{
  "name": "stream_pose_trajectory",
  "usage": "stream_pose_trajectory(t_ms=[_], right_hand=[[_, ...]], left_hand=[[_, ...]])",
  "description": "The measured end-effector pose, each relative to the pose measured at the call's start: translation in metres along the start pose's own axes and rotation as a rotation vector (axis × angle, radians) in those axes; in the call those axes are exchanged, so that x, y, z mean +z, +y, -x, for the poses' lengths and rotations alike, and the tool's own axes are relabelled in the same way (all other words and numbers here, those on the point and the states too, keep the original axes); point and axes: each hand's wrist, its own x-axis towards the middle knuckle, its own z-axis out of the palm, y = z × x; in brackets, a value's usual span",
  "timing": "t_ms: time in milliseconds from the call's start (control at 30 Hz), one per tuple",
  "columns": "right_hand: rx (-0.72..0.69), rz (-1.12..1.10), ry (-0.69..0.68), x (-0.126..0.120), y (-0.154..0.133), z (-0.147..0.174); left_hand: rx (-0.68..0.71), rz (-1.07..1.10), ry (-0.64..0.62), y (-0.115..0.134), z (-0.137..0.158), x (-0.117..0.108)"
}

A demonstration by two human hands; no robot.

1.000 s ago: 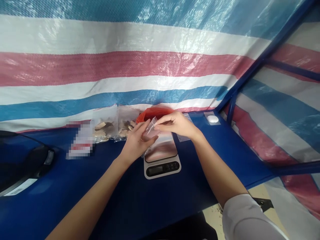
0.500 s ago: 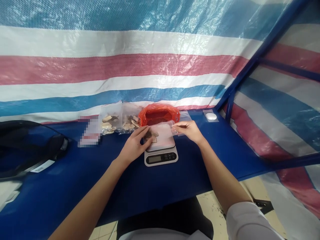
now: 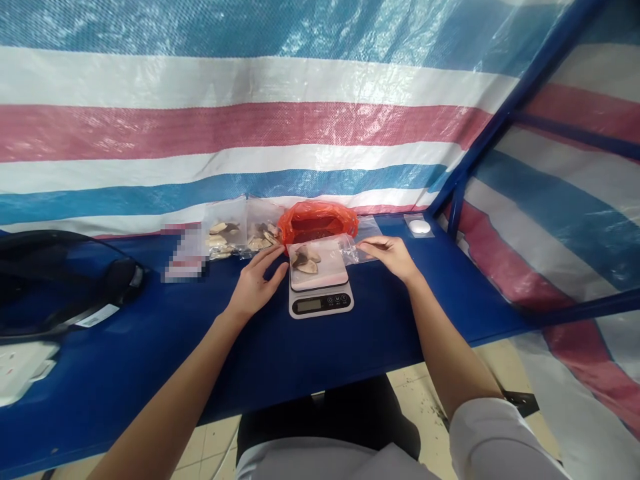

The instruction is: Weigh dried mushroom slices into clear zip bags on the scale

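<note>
A digital kitchen scale (image 3: 321,304) stands on the blue table. On its plate lies a clear zip-lock bag (image 3: 330,261) with a few pale brown dried slices (image 3: 306,260) inside, at its left end. My left hand (image 3: 257,283) is just left of the bag, fingers stretched out and thumb apart, holding nothing. The fingers of my right hand (image 3: 387,255) are pinched together at the bag's right edge, beyond the plate. Behind the scale sits an open red plastic bag (image 3: 317,220).
Left of the red bag stand two filled clear bags of similar slices, one bag (image 3: 223,240) beside the other bag (image 3: 263,233). Flat clear bags (image 3: 369,230) lie behind my right hand. A round white object (image 3: 419,227) is farther right. A black headset-like item (image 3: 120,287) and a white power strip (image 3: 25,370) are at left.
My left hand has let go of the bag's left end and drawn back left. The bag now lies flatter on the scale. My right hand has shifted slightly right.
</note>
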Motion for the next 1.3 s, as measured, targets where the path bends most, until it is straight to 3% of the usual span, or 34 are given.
stream_pose_trajectory(t_ms=[133, 267, 433, 700, 1300], right_hand=[[-0.099, 0.315, 0.067, -0.008, 0.007, 0.008], [-0.219, 0.723, -0.050, -0.002, 0.014, 0.017], [-0.282, 0.964, -0.151, 0.009, 0.025, 0.027], [-0.271, 1.023, -0.162, 0.011, 0.033, 0.030], [-0.272, 1.028, -0.161, 0.011, 0.032, 0.030]], left_hand=[[-0.015, -0.116, -0.011, -0.014, 0.013, -0.009], [0.048, -0.249, -0.108, -0.023, 0.019, -0.006], [-0.002, -0.377, -0.237, -0.021, 0.024, -0.002], [-0.065, -0.418, -0.289, -0.020, 0.026, -0.002], [-0.059, -0.439, -0.305, -0.018, 0.026, -0.003]])
